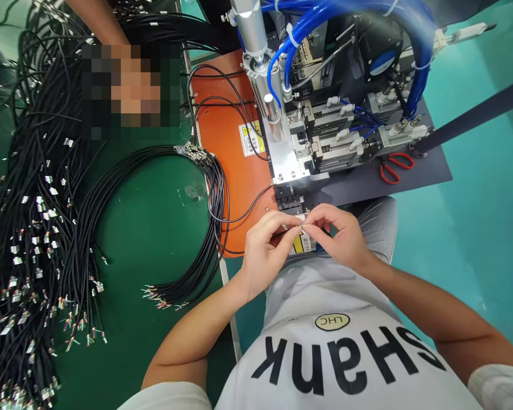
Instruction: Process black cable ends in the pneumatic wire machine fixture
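In front of my body, my left hand (265,245) and my right hand (340,236) meet fingertip to fingertip. My left hand is closed in a pinch, with a dark length of black cable (284,233) showing inside it. Thumb and forefinger of my right hand pinch the small pale end of that cable, mostly hidden by the fingertips. Just beyond my hands stands the metal head of a machine (288,171) with a dark block at its foot. Behind my fingers, a label with a yellow patch (298,244) is partly covered.
A curved bundle of black cables (216,205) runs from the green table (149,216) over the orange machine base (235,102). More cables (38,228) are heaped at left, near another person's blurred hand (134,91). Red-handled scissors (397,167) and blue tubes (425,45) are at right.
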`<action>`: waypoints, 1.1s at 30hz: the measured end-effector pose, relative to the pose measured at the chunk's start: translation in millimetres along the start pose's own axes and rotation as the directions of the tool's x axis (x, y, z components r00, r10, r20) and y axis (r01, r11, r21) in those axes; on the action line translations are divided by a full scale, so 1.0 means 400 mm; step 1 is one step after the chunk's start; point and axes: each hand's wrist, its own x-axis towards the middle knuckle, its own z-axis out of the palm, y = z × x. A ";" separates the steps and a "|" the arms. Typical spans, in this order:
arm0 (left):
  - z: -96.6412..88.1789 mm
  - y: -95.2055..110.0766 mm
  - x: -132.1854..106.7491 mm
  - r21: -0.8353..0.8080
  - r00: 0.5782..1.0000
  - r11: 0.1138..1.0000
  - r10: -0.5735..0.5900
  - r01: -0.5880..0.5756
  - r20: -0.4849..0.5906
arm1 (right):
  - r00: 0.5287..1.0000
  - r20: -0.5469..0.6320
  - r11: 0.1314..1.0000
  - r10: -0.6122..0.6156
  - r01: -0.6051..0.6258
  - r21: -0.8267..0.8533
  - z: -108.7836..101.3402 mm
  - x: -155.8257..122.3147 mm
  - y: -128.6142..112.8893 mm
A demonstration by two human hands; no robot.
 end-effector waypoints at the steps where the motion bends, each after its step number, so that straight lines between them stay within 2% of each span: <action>1: 0.003 -0.001 0.003 -0.034 1.000 0.999 -0.030 0.030 -0.001 | 1.000 -0.006 1.000 0.006 -0.006 0.001 0.004 -0.003 0.000; 7: 0.010 -0.004 0.019 -0.256 0.967 0.933 -0.254 0.253 0.031 | 1.000 -0.028 1.000 0.011 -0.012 -0.009 0.010 -0.012 -0.003; 12: 0.015 -0.011 0.023 -0.339 0.930 0.870 -0.363 0.358 0.052 | 0.999 -0.019 1.000 0.027 -0.027 0.008 0.022 -0.011 0.002; 18: 0.019 -0.016 0.022 -0.384 0.927 0.851 -0.373 0.359 0.041 | 0.999 -0.023 0.999 0.038 -0.038 -0.028 0.019 -0.013 0.012; 28: 0.017 0.001 0.022 -0.300 0.943 0.897 -0.332 0.326 0.032 | 0.998 -0.058 0.994 -0.018 0.011 -0.111 0.003 -0.008 -0.010; 30: 0.015 0.001 0.022 -0.277 0.944 0.904 -0.330 0.325 0.030 | 0.999 -0.033 0.998 0.042 -0.044 -0.054 0.001 -0.006 -0.006; 33: 0.015 -0.004 0.022 -0.269 0.942 0.905 -0.333 0.329 0.034 | 0.971 0.080 0.960 0.225 -0.235 0.151 -0.006 -0.003 0.001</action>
